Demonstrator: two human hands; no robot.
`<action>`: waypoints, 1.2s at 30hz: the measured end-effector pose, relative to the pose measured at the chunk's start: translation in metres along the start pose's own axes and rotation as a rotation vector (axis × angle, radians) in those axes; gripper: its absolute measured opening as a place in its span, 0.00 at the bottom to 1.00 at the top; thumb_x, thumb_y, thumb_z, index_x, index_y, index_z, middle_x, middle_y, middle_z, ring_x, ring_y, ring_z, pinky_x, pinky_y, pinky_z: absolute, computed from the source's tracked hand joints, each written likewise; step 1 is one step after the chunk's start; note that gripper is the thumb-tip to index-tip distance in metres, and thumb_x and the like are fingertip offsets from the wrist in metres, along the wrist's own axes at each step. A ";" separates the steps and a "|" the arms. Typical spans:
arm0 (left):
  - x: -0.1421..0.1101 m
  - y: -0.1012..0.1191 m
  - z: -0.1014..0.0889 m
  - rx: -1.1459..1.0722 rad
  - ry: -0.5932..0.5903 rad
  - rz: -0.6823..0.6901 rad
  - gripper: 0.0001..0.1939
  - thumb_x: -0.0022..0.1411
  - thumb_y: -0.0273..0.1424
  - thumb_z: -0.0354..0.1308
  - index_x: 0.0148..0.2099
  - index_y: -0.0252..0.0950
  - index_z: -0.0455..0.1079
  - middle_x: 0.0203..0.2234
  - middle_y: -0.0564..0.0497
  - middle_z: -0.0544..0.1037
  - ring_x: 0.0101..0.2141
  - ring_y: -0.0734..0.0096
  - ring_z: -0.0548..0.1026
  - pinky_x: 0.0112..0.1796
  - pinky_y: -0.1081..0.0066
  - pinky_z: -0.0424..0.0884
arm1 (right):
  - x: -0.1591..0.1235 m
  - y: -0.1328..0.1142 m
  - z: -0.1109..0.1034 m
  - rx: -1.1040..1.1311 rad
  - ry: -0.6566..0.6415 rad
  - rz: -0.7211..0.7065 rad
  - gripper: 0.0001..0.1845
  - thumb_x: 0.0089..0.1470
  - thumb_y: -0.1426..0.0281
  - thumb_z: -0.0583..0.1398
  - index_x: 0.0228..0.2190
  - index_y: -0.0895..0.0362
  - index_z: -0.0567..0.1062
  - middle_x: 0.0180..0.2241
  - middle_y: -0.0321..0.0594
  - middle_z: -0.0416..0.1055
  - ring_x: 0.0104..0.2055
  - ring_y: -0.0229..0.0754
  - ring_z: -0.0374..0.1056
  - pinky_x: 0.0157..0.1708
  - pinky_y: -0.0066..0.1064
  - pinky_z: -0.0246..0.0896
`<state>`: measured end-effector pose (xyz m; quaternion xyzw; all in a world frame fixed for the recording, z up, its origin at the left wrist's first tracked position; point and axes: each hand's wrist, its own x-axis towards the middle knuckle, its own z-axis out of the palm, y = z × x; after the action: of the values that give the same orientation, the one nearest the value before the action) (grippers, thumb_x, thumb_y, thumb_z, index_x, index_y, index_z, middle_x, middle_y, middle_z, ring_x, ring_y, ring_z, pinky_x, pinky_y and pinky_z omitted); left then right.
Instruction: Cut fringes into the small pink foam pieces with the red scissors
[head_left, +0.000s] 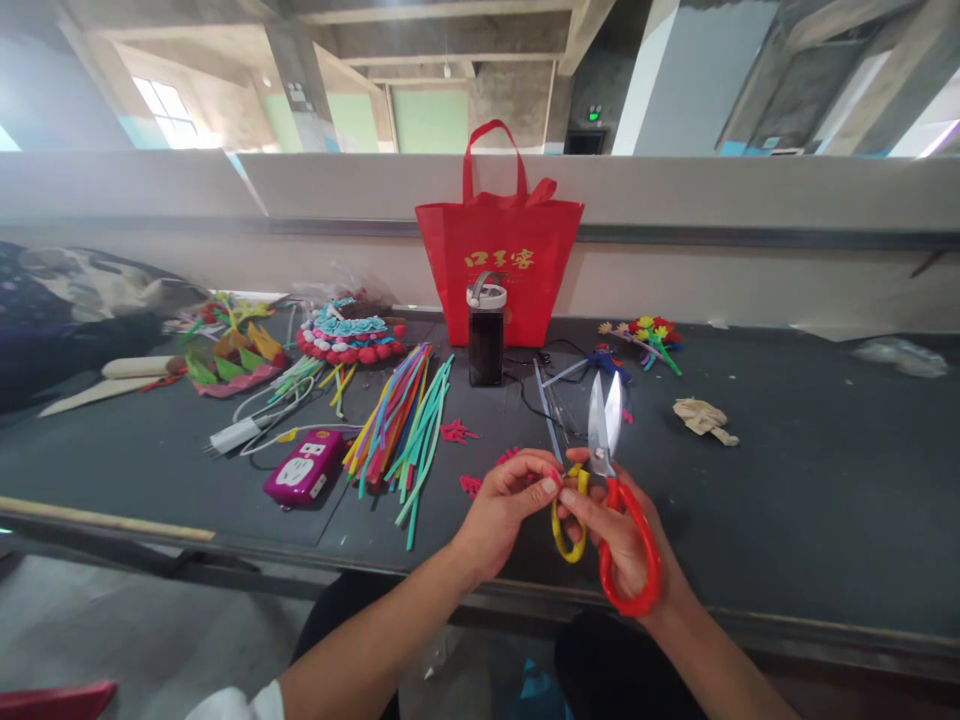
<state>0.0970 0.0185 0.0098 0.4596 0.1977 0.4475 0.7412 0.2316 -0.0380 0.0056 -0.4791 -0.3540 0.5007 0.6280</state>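
Observation:
My left hand (504,507) is closed in a pinch, with a small red piece (556,478) at its fingertips. Close against it, my right hand (628,545) holds red-handled scissors (635,585), their blades pointing up and slightly apart. The right thumb and forefinger reach toward the red piece. Between the hands hangs a yellow loop-shaped handle (571,552); fingers hide what it belongs to. Small red pieces (457,431) lie on the dark table left of the hands, some partly behind the left hand. Thin rods (546,405) lie just beyond the fingers.
Colourful strips (409,430) lie left of my hands, beside a purple power box (304,470) and a white charger (234,436). A dark bottle (486,345) stands before a red bag (435,255). Craft flowers (652,335) and a crumpled beige piece (703,416) lie right.

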 end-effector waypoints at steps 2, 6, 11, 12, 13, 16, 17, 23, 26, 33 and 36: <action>0.000 -0.001 0.001 -0.003 -0.020 -0.010 0.08 0.54 0.34 0.66 0.34 0.35 0.76 0.37 0.47 0.74 0.40 0.66 0.71 0.43 0.67 0.66 | 0.000 0.001 0.001 0.018 0.008 0.004 0.30 0.44 0.63 0.69 0.48 0.53 0.68 0.27 0.33 0.72 0.25 0.37 0.69 0.22 0.26 0.64; -0.001 -0.003 0.001 -0.003 -0.020 -0.022 0.08 0.54 0.33 0.67 0.35 0.35 0.77 0.36 0.48 0.74 0.39 0.68 0.72 0.43 0.68 0.66 | 0.001 0.001 0.000 0.036 0.048 -0.021 0.29 0.43 0.65 0.69 0.46 0.52 0.67 0.27 0.31 0.71 0.25 0.35 0.68 0.22 0.25 0.64; 0.000 -0.012 0.003 -0.030 0.093 -0.098 0.10 0.50 0.32 0.69 0.36 0.35 0.77 0.32 0.51 0.77 0.35 0.72 0.72 0.42 0.71 0.65 | 0.003 -0.001 -0.004 -0.105 0.102 -0.121 0.28 0.45 0.65 0.68 0.47 0.51 0.66 0.28 0.30 0.71 0.23 0.34 0.66 0.22 0.25 0.65; 0.000 -0.013 0.003 -0.033 0.109 -0.104 0.10 0.49 0.31 0.70 0.35 0.35 0.77 0.31 0.51 0.77 0.35 0.73 0.72 0.42 0.71 0.65 | 0.002 -0.002 -0.004 -0.134 0.105 -0.128 0.27 0.45 0.65 0.68 0.47 0.52 0.66 0.28 0.30 0.71 0.23 0.34 0.66 0.22 0.26 0.65; 0.000 -0.014 0.003 -0.036 0.120 -0.108 0.10 0.49 0.31 0.70 0.35 0.35 0.77 0.31 0.52 0.77 0.34 0.73 0.72 0.42 0.70 0.66 | 0.002 -0.003 -0.005 -0.157 0.105 -0.127 0.27 0.45 0.64 0.68 0.47 0.52 0.66 0.27 0.30 0.71 0.23 0.34 0.66 0.21 0.26 0.65; 0.000 -0.015 0.003 -0.042 0.142 -0.122 0.10 0.47 0.31 0.71 0.34 0.36 0.78 0.30 0.52 0.77 0.33 0.73 0.73 0.41 0.69 0.66 | 0.001 -0.006 -0.004 -0.174 0.098 -0.114 0.27 0.44 0.64 0.68 0.46 0.52 0.67 0.27 0.30 0.71 0.21 0.34 0.65 0.20 0.26 0.65; 0.001 -0.014 0.003 -0.043 0.148 -0.127 0.10 0.46 0.31 0.71 0.34 0.36 0.78 0.29 0.52 0.77 0.33 0.72 0.73 0.41 0.69 0.67 | 0.000 -0.008 -0.003 -0.170 0.091 -0.107 0.27 0.44 0.64 0.68 0.46 0.52 0.66 0.27 0.30 0.71 0.21 0.34 0.65 0.20 0.26 0.65; 0.001 -0.015 0.001 -0.043 0.146 -0.124 0.10 0.46 0.30 0.71 0.33 0.36 0.78 0.30 0.52 0.77 0.33 0.73 0.73 0.40 0.69 0.67 | -0.001 -0.013 -0.001 -0.184 0.065 -0.086 0.26 0.44 0.64 0.68 0.45 0.52 0.67 0.25 0.28 0.69 0.20 0.33 0.64 0.18 0.25 0.64; 0.001 -0.015 0.001 -0.044 0.135 -0.126 0.08 0.48 0.30 0.70 0.33 0.36 0.78 0.30 0.52 0.77 0.33 0.73 0.73 0.40 0.69 0.67 | -0.002 -0.013 -0.002 -0.226 0.064 -0.096 0.26 0.44 0.64 0.67 0.45 0.52 0.67 0.26 0.29 0.70 0.20 0.33 0.64 0.18 0.25 0.64; 0.001 -0.011 0.001 -0.014 0.186 -0.063 0.06 0.50 0.29 0.68 0.31 0.34 0.76 0.27 0.53 0.76 0.28 0.78 0.71 0.36 0.74 0.66 | -0.003 -0.009 -0.005 -0.440 0.033 -0.160 0.22 0.50 0.61 0.64 0.46 0.52 0.67 0.29 0.33 0.72 0.25 0.37 0.69 0.23 0.28 0.67; 0.003 -0.006 0.000 -0.030 0.239 -0.056 0.06 0.52 0.30 0.67 0.31 0.33 0.74 0.25 0.53 0.77 0.23 0.79 0.70 0.30 0.74 0.65 | 0.000 0.000 -0.008 -0.692 0.024 -0.285 0.20 0.54 0.63 0.60 0.48 0.53 0.68 0.36 0.39 0.74 0.33 0.40 0.72 0.36 0.32 0.70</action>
<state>0.1014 0.0198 0.0055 0.3864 0.2908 0.4812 0.7312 0.2395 -0.0400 0.0035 -0.6148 -0.5579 0.2535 0.4966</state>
